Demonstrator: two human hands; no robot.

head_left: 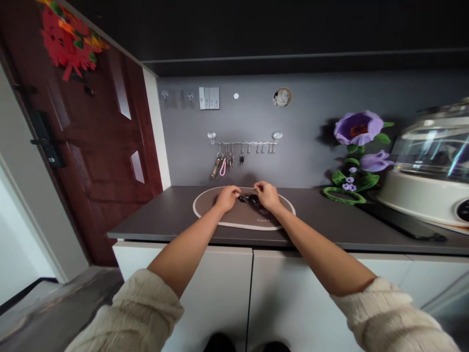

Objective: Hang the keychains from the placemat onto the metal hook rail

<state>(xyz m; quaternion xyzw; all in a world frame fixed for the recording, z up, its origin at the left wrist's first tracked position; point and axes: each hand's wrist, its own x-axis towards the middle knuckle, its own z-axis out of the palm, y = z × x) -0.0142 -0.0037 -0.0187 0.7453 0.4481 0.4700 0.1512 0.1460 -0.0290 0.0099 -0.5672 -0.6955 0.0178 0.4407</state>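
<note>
A bunch of dark keys (pixel 252 199), with what looks like a black fob, is between my hands, low over a brown oval mat (pixel 207 200) with a pale rim. My left hand (pixel 227 197) is closed in a pinch at the left end of the bunch; its fingertips are too small to show exactly what they grip. From the other side, my right hand (pixel 267 195) has its fingers curled over the bunch, covering part of it. Both wrists rest at about the mat's height. On the wall behind, a hook rail (pixel 245 143) carries several keys (pixel 230 161), including a pink strap (pixel 223 167).
Purple artificial flowers (pixel 359 128) stand on the right of the dark countertop (pixel 315 220). Beside them are a black flat slab (pixel 401 222) and a cream appliance with a clear top (pixel 417 195). A dark red door (pixel 106 146) is at left; a dark cabinet (pixel 278 34) hangs overhead.
</note>
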